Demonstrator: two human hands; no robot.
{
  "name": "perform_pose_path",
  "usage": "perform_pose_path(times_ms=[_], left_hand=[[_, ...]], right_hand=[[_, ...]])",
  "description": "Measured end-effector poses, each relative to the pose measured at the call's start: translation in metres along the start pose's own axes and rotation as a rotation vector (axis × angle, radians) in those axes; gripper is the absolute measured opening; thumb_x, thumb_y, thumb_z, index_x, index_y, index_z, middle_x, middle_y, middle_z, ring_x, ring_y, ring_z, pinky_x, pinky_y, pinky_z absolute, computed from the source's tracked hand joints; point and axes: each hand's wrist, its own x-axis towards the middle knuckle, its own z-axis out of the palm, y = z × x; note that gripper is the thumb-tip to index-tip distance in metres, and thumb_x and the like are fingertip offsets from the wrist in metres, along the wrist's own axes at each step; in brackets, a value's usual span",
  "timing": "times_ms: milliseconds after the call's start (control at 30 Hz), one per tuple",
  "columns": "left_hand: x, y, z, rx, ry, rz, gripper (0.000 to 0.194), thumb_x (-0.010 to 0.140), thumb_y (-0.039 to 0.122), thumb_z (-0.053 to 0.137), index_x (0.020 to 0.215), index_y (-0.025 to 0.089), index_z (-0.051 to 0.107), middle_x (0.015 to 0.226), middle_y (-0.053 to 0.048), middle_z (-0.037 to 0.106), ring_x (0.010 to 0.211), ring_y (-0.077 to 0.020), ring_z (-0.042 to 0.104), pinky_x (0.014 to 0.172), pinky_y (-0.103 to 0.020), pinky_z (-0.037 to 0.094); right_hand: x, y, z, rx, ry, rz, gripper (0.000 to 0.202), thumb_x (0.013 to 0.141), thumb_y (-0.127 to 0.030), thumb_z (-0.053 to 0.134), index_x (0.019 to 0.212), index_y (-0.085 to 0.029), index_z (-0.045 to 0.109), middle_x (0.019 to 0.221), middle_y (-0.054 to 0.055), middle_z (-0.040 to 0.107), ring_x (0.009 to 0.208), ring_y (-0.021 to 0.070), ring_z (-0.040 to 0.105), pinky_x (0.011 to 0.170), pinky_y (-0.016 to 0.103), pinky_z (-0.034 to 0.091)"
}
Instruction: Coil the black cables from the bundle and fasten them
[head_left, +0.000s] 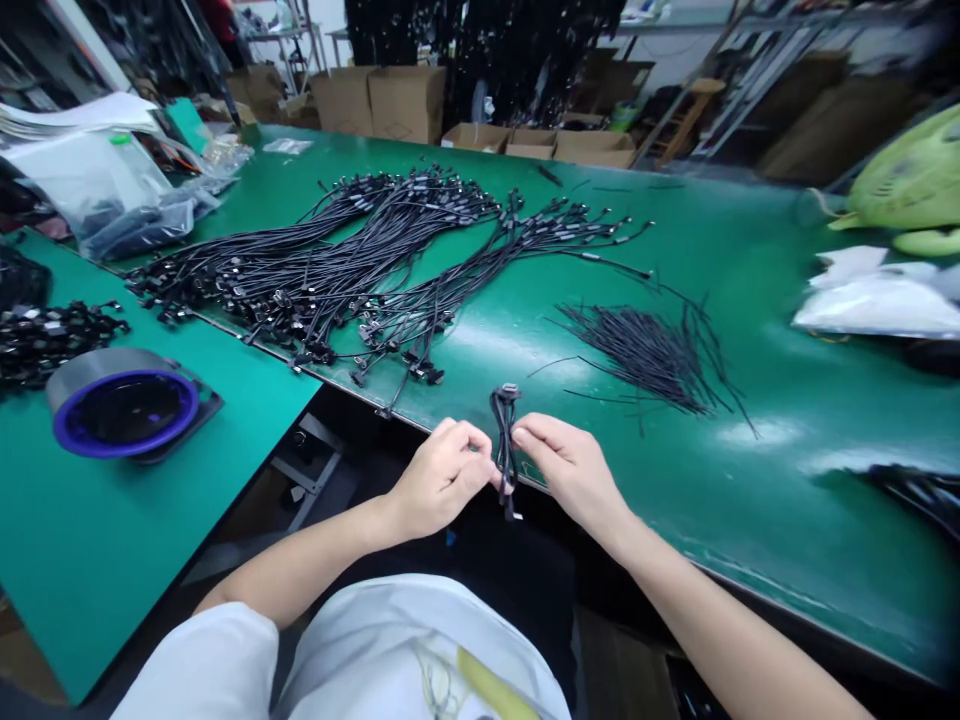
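Left hand (446, 475) and right hand (570, 465) pinch a folded black cable (505, 425) upright at the worktop's (780, 510) near edge, seemingly to keep its loops together (thin black strands (637, 355) lie loose, handily near).

Coiled cable (505, 440) smooth plastic; tabletop (787, 370) glossy; boxes (405, 105) matt cardboard.

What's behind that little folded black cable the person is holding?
Behind the top of the folded cable, you can see the green tabletop. Anything straight behind the cable or the left hand is covered, so I can't tell.
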Motion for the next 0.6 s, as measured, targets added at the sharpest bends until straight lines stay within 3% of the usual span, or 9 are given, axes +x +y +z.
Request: perform_pose_path(times_ms=[100,200,267,333,433,500,600], left_hand=[[0.004,-0.016,0.01,-0.257,-0.064,-0.221,0.064,0.095,0.06,0.028,0.083,0.016,0.073,0.081,-0.005,0.058,0.075,-0.0171,0.05,0.078,-0.031,0.043],[0.014,-0.025,0.012,-0.606,0.003,-0.399,0.073,0.089,0.071,0.027,0.082,0.015,0.073,0.068,-0.003,0.053,0.061,-0.0128,0.043,0.063,-0.027,0.041],[0.018,-0.022,0.007,-0.731,0.103,-0.394,0.065,0.085,0.07,0.042,0.08,0.014,0.074,0.071,-0.003,0.053,0.06,-0.0107,0.04,0.06,-0.024,0.04],[0.018,-0.015,0.003,-0.716,0.178,-0.292,0.058,0.082,0.067,0.054,0.071,0.014,0.074,0.077,-0.004,0.052,0.064,-0.0106,0.042,0.061,-0.023,0.041],[0.014,-0.005,0.003,-0.581,0.164,-0.145,0.059,0.082,0.067,0.053,0.064,0.014,0.073,0.082,-0.005,0.048,0.076,-0.0146,0.047,0.067,-0.025,0.043],[0.012,-0.004,0.008,-0.528,0.183,-0.162,0.05,0.082,0.061,0.058,0.067,0.015,0.072,0.088,-0.005,0.049,0.081,-0.0152,0.049,0.071,-0.025,0.044],[0.012,-0.008,0.018,-0.628,0.177,-0.347,0.024,0.073,0.038,0.078,0.088,0.021,0.07,0.101,-0.002,0.056,0.082,-0.0118,0.054,0.076,-0.023,0.045]], right_hand=[[-0.007,-0.008,-0.006,-0.323,0.111,-0.218,0.029,0.095,-0.022,0.041,0.069,-0.019,0.052,0.065,0.001,0.052,0.062,0.0132,0.045,0.061,0.026,0.032],[-0.015,-0.017,-0.001,-0.533,0.079,-0.41,0.029,0.094,-0.014,0.04,0.068,-0.018,0.053,0.064,0.002,0.052,0.062,0.0143,0.041,0.061,0.028,0.028],[-0.017,-0.018,0.001,-0.503,0.018,-0.412,0.028,0.095,-0.016,0.04,0.07,-0.018,0.053,0.065,0.002,0.052,0.062,0.0144,0.041,0.061,0.028,0.028],[-0.017,-0.015,0.001,-0.376,-0.048,-0.331,0.029,0.097,-0.02,0.039,0.073,-0.018,0.054,0.067,0.001,0.054,0.064,0.0135,0.044,0.062,0.026,0.029],[-0.015,-0.007,-0.002,-0.229,-0.092,-0.227,0.03,0.099,-0.024,0.038,0.077,-0.018,0.056,0.071,0.0,0.057,0.067,0.0121,0.048,0.064,0.024,0.031],[-0.015,-0.001,-0.002,-0.311,0.002,-0.227,0.029,0.099,-0.024,0.039,0.077,-0.018,0.057,0.07,0.001,0.057,0.067,0.0127,0.047,0.064,0.025,0.03],[-0.016,0.008,-0.002,-0.616,0.217,-0.299,0.028,0.097,-0.019,0.041,0.075,-0.017,0.058,0.066,0.002,0.052,0.064,0.0152,0.04,0.061,0.03,0.026]])
